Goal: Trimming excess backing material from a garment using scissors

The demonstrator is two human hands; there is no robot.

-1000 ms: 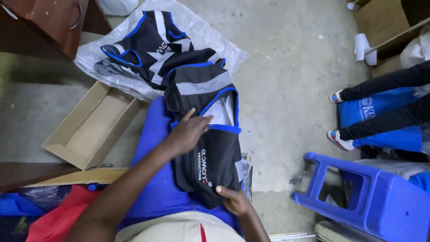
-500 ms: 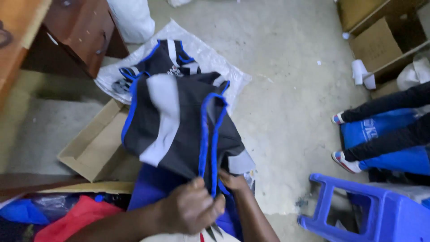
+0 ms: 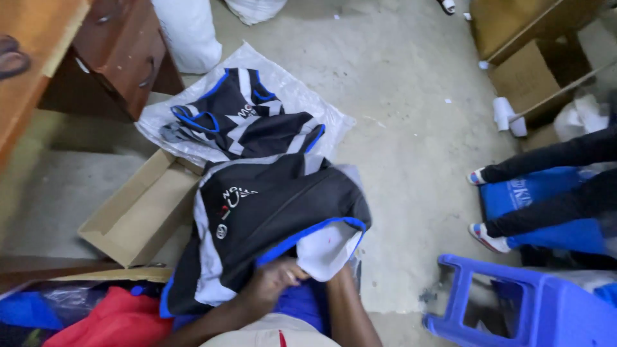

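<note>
A black sports jersey with grey panels and blue trim is spread over my lap, draped across my forearms. My left hand grips its lower hem with curled fingers. My right hand is hidden under the white lining of the jersey; only the forearm shows. Beyond it, a pile of similar black, white and blue jerseys lies on a clear plastic sheet on the concrete floor.
An open cardboard box lies at my left. A wooden cabinet stands at the upper left. A blue plastic stool is at the lower right, beside another person's legs. Red cloth sits at the lower left.
The jersey was folded flat on my lap, then lifted and held up. Now it is turned over and laid back across my arms, with its printed front facing up.
</note>
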